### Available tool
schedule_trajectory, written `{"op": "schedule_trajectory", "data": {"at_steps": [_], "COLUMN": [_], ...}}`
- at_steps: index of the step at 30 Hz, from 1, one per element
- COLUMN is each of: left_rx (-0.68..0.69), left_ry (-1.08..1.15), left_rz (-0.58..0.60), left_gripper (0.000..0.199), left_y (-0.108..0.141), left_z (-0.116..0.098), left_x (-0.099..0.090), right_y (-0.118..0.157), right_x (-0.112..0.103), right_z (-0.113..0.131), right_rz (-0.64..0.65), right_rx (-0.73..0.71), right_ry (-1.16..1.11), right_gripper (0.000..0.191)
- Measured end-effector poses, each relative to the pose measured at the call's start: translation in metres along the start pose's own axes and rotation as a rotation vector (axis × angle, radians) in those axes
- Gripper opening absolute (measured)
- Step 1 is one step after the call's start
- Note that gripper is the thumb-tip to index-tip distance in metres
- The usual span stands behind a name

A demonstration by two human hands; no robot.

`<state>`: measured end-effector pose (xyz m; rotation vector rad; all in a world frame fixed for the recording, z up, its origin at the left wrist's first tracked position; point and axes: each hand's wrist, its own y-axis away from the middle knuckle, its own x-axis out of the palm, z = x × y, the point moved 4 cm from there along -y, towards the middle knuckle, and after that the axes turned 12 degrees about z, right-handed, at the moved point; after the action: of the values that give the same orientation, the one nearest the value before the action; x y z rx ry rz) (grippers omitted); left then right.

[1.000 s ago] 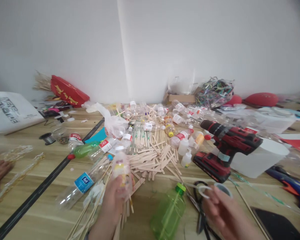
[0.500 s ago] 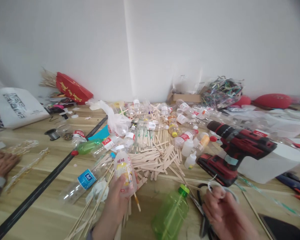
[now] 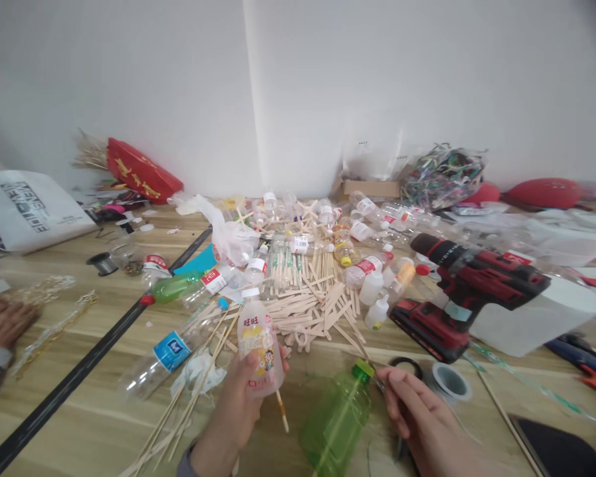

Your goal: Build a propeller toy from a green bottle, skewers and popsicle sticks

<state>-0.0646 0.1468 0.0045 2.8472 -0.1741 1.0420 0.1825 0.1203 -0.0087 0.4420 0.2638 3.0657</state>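
My left hand (image 3: pixel 238 397) is wrapped round a small clear plastic bottle (image 3: pixel 261 348) with a white cap and a yellow-pink label. A thin stick (image 3: pixel 283 412) with a brown band pokes out below that bottle. Fingers pinched together, my right hand (image 3: pixel 417 404) is beside the neck of a green bottle (image 3: pixel 335 421) and over a pair of scissors (image 3: pixel 404 364), which it partly hides. Whether it holds anything is not clear. Behind it stands a grey spool (image 3: pixel 449 382). A small white loop (image 3: pixel 302 339) lies on the flat wooden sticks (image 3: pixel 310 311).
A red cordless drill (image 3: pixel 469 285) stands at the right by a white container (image 3: pixel 541 318). Plastic bottles (image 3: pixel 370 265) crowd the back. A dark strip (image 3: pixel 79 371) crosses the table at left, where another person's hand (image 3: pixel 2 321) rests. A blue-labelled bottle (image 3: pixel 166 358) lies nearer.
My right hand has moved left towards the green bottle's neck, uncovering the spool. The white piece in its fingers is gone from there; a white loop now shows on the sticks.
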Motion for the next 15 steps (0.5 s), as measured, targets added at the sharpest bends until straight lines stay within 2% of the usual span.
{"op": "schedule_trajectory", "data": {"at_steps": [10, 15], "left_rx": [0.017, -0.01], "left_ry": [-0.031, -0.172], "left_rz": [0.019, -0.044], "left_gripper": [0.05, 0.055], "left_y": [0.0, -0.008], "left_z": [0.002, -0.025], "left_x": [0.0, 0.003], "right_y": [0.004, 0.006], "right_x": [0.008, 0.012], "right_z": [-0.003, 0.001], "right_rz": [0.047, 0.048], "right_rx": [0.061, 0.064], "right_ry": [0.055, 0.069], "right_gripper": [0.053, 0.057]}}
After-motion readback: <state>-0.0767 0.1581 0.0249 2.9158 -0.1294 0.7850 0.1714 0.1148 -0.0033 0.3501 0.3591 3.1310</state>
